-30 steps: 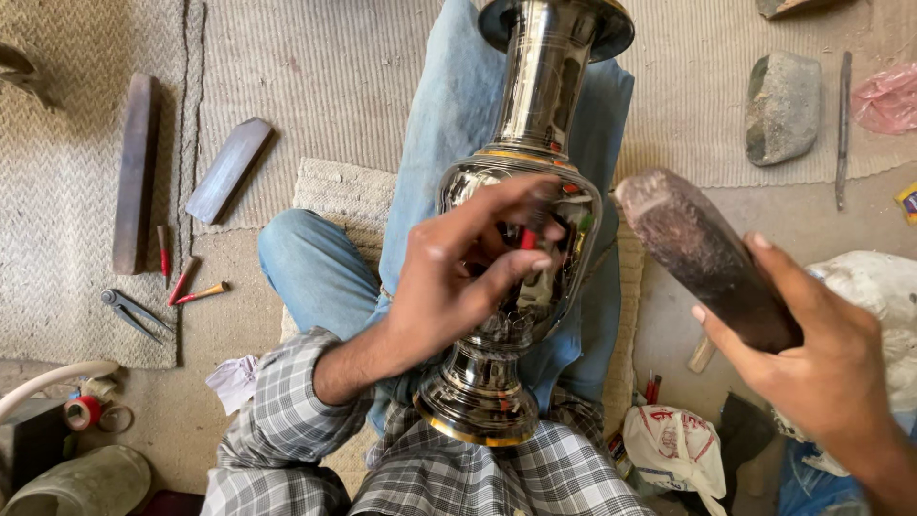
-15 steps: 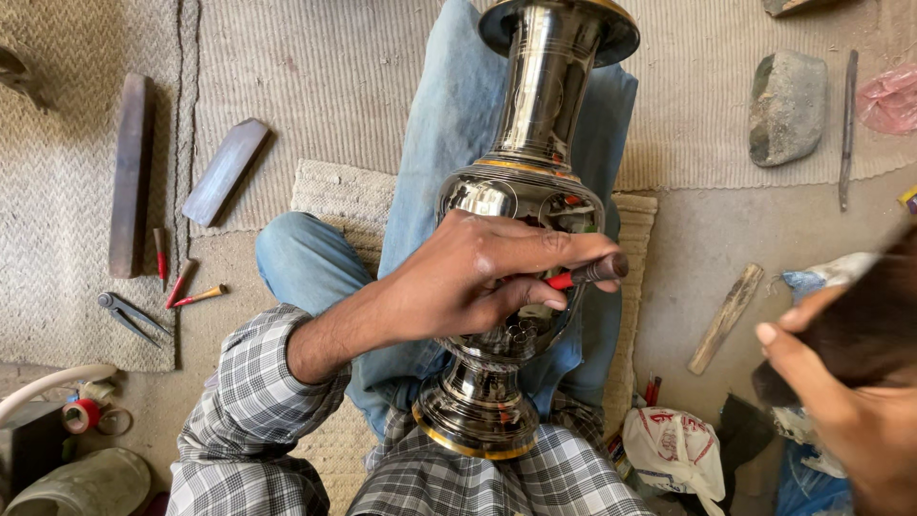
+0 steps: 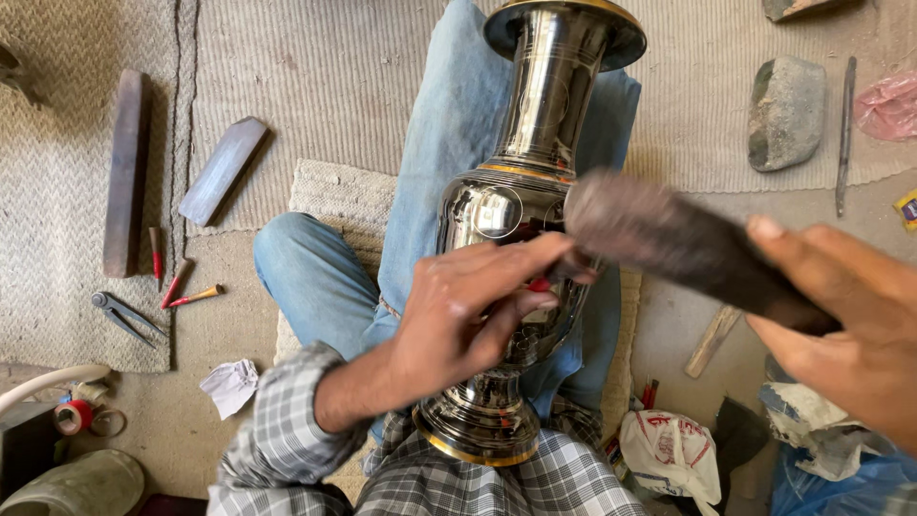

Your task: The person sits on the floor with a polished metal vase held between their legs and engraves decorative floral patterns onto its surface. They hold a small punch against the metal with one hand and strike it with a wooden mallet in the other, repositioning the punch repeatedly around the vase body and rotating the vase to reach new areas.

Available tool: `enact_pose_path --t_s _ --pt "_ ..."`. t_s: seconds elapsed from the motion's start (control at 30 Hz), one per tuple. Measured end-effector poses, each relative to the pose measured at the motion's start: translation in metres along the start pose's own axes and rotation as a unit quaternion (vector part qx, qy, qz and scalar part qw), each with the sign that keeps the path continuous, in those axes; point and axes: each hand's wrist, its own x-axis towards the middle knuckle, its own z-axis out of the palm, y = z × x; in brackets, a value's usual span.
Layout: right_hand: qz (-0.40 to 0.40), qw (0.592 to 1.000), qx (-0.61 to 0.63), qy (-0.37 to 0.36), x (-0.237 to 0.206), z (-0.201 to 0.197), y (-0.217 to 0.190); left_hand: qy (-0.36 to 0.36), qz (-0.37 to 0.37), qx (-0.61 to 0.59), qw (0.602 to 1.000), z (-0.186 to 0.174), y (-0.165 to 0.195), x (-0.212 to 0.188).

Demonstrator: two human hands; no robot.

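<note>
Lying along the blue-jeaned lap, tall polished silver metal vase with gold bands [image 3: 535, 191], long axis running near to far, gold-rimmed foot near, flared mouth far. Pressed against its belly, left hand [image 3: 468, 325], fingers pinched narrow on a small red-handled tool [image 3: 540, 284], tip touching the metal. Coming in from the right, right hand [image 3: 850, 325], fingers wrapped around the handle of a dark, blunt-ended wooden mallet [image 3: 669, 244], blurred, long axis running right to left, its head just beside the left fingertips and the red tool, above the vase's shoulder. Nearer to the vase: left hand, already on it. Open room only to the right of the vase for swinging. Farther right, grey stone [image 3: 785, 110] on woven mat. Well apart at left: long brown wooden block [image 3: 124, 172], grey flat bar [image 3: 222, 170], metal dividers [image 3: 122, 313], red pencils [image 3: 177, 285].
</note>
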Motion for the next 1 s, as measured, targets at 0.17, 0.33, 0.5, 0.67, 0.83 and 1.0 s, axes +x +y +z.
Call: enact_pose_path --t_s 0.17,0.33,0.5,0.67,0.83,1.0 --pt "-0.083 0.995 0.030 -0.055 0.043 -0.021 0.000 0.145 -0.075 -0.082 0.983 0.020 0.008 -0.020" --pt "-0.150 0.985 -0.003 -0.086 0.072 -0.039 -0.024 0.245 -0.117 -0.112 0.956 0.042 0.005 -0.039" --pt "-0.132 0.985 -0.026 -0.112 0.086 -0.060 -0.054 0.310 -0.085 -0.159 0.933 0.066 -0.006 -0.065" --pt "-0.246 0.967 -0.040 -0.060 0.088 -0.066 -0.065 0.355 -0.102 -0.128 0.920 0.080 -0.021 -0.081" --pt "-0.224 0.936 -0.206 -0.175 0.087 -0.070 -0.074 0.325 -0.052 -0.090 0.940 0.071 -0.021 -0.081" --pt "-0.161 0.930 -0.251 -0.217 0.083 -0.062 -0.070 0.333 -0.051 -0.172 0.926 0.058 -0.019 -0.059"
